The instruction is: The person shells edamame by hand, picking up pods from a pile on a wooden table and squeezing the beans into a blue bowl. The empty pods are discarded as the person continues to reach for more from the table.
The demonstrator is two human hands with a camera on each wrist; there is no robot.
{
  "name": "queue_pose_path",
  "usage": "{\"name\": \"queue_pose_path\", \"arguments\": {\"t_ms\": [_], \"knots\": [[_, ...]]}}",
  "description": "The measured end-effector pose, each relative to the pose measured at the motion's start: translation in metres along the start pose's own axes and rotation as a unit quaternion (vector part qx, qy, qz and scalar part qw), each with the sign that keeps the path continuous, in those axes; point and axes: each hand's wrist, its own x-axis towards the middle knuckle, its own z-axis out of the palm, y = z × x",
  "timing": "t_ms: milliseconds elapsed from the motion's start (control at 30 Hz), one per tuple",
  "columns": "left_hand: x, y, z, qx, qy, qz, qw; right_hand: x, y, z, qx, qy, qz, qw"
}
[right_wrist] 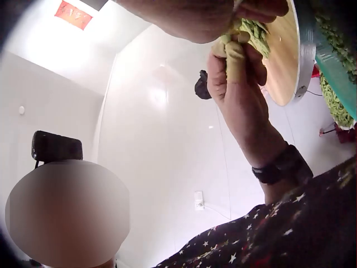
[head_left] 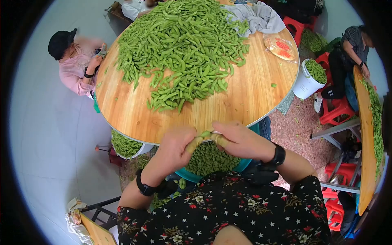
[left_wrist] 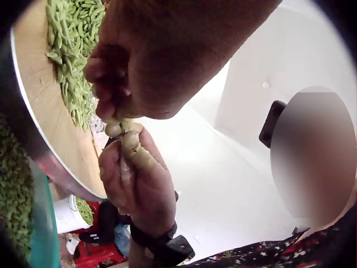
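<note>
A person in a dark floral top works at the near edge of a round wooden table (head_left: 245, 98), both hands clamped on a single green pod (head_left: 206, 134). The left hand (head_left: 173, 147) pinches one end and the right hand (head_left: 241, 141) pinches the other. The fingertips (head_left: 195, 143) are wrapped in a tan covering, and each wrist wears a black band. The pod sits between the two hands, just off the table's near rim and directly above a teal basin (head_left: 192, 176) filled with more green pods.

The wrist views show the two hands pressed close together, thumbs and forefingers meeting.

A large heap of pods (head_left: 183, 49) covers the far half of the table, with a grey cloth (head_left: 257, 16) bunched at its far right edge and a clear bag (head_left: 279, 48) holding something red lying to the right. One stray pod (head_left: 273, 85) lies alone on the bare wood.

A white bucket (head_left: 306, 79) of pods stands on the floor to the right of the table, near red stools (head_left: 339, 110). A person in pink (head_left: 75, 67) sits at the table's left side, and another in dark clothes (head_left: 351, 49) sits far right beside a second table (head_left: 365, 134).
</note>
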Motion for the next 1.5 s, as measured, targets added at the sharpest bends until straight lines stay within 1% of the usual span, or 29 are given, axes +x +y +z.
{"name": "queue_pose_path", "arguments": {"t_ms": [33, 67, 100, 133, 200, 233, 367, 433, 467, 533, 600, 667, 700, 767, 833, 900, 967, 1000, 1033, 1067, 1100, 1133, 1200, 1233, 1267, 1300, 1367, 1433, 1500], "knots": [[-0.003, 0.003, -0.001, -0.009, -0.024, 0.013, 1.000, -0.002, -0.002, -0.005, 0.001, 0.001, 0.002, 1.000], [-0.008, 0.005, -0.001, -0.011, -0.026, 0.014, 1.000, -0.003, -0.007, -0.013, 0.134, -0.088, 0.105, 0.981], [-0.012, 0.006, 0.000, -0.021, -0.026, 0.040, 0.999, -0.004, -0.010, -0.017, 0.264, -0.173, 0.205, 0.926], [-0.015, 0.007, 0.001, -0.032, -0.024, 0.067, 0.997, -0.003, -0.009, -0.019, 0.265, -0.172, 0.208, 0.926], [-0.016, 0.005, 0.006, -0.045, -0.015, 0.100, 0.994, 0.000, -0.002, -0.018, 0.383, -0.253, 0.280, 0.843], [-0.016, 0.004, 0.009, -0.056, -0.007, 0.133, 0.990, 0.000, 0.009, -0.013, 0.450, -0.272, 0.282, 0.803], [-0.017, 0.002, 0.012, 0.030, 0.023, 0.155, 0.987, -0.001, 0.004, 0.001, 0.458, -0.234, 0.287, 0.808], [-0.018, 0.004, 0.014, 0.126, 0.069, 0.125, 0.982, 0.000, -0.007, 0.013, 0.318, -0.106, 0.239, 0.911], [-0.016, 0.006, 0.016, 0.137, 0.074, 0.126, 0.980, 0.000, -0.005, 0.020, 0.314, -0.110, 0.228, 0.915], [-0.012, 0.009, 0.024, 0.114, 0.135, 0.061, 0.982, -0.003, 0.003, 0.034, 0.208, 0.044, 0.092, 0.973], [-0.011, 0.007, 0.031, 0.072, 0.160, 0.038, 0.984, -0.004, -0.002, 0.034, 0.212, 0.060, 0.092, 0.971], [-0.012, 0.008, 0.035, -0.053, 0.191, -0.027, 0.980, -0.004, -0.004, 0.035, 0.403, 0.061, 0.157, 0.900], [-0.014, 0.009, 0.034, -0.046, 0.184, -0.036, 0.981, -0.002, -0.004, 0.034, 0.401, 0.058, 0.152, 0.901], [-0.018, 0.011, 0.031, -0.026, 0.178, -0.030, 0.983, 0.000, -0.002, 0.032, 0.494, 0.017, 0.184, 0.850], [-0.019, 0.016, 0.024, -0.005, 0.171, -0.022, 0.985, 0.002, -0.007, 0.024, 0.468, -0.012, 0.213, 0.858], [-0.021, 0.021, 0.014, 0.102, 0.116, 0.047, 0.987, 0.000, -0.003, 0.021, 0.441, -0.038, 0.243, 0.863], [-0.025, 0.024, 0.012, 0.123, 0.101, 0.057, 0.986, -0.005, 0.012, 0.027, 0.495, -0.099, 0.268, 0.821], [-0.028, 0.025, 0.011, 0.140, 0.085, 0.066, 0.984, -0.006, 0.012, 0.032, 0.494, -0.101, 0.264, 0.822], [-0.034, 0.025, 0.007, 0.145, 0.087, 0.067, 0.983, -0.007, 0.012, 0.036, 0.384, -0.108, 0.211, 0.893], [-0.045, 0.024, -0.001, 0.158, 0.008, 0.024, 0.987, -0.006, 0.012, 0.038, 0.266, -0.112, 0.153, 0.945], [-0.055, 0.022, -0.010, 0.170, -0.073, -0.018, 0.983, -0.005, 0.013, 0.033, 0.205, -0.161, 0.134, 0.956], [-0.064, 0.020, -0.021, 0.176, -0.070, -0.017, 0.982, -0.005, 0.012, 0.029, 0.204, -0.160, 0.127, 0.957], [-0.077, 0.014, -0.044, 0.204, -0.328, -0.189, 0.903, -0.006, 0.012, 0.025, 0.121, -0.205, 0.091, 0.967], [-0.073, 0.005, -0.052, 0.210, -0.303, -0.200, 0.908, -0.004, 0.024, 0.029, 0.033, -0.150, -0.069, 0.986], [-0.066, -0.008, -0.058, 0.214, -0.279, -0.209, 0.912, -0.004, 0.030, 0.028, 0.031, -0.149, -0.072, 0.986], [-0.056, -0.031, -0.062, 0.212, -0.183, -0.156, 0.947, -0.003, 0.028, 0.024, 0.027, -0.174, -0.041, 0.983], [-0.016, -0.071, -0.073, 0.190, -0.032, -0.152, 0.969, 0.005, 0.023, 0.016, 0.014, -0.194, -0.015, 0.981], [0.042, -0.114, -0.081, 0.103, 0.078, -0.175, 0.976, 0.015, 0.016, 0.012, 0.075, -0.179, 0.132, 0.972], [0.097, -0.187, -0.073, 0.096, 0.206, -0.100, 0.969, 0.014, 0.020, 0.011, 0.108, -0.139, 0.127, 0.976]]}}
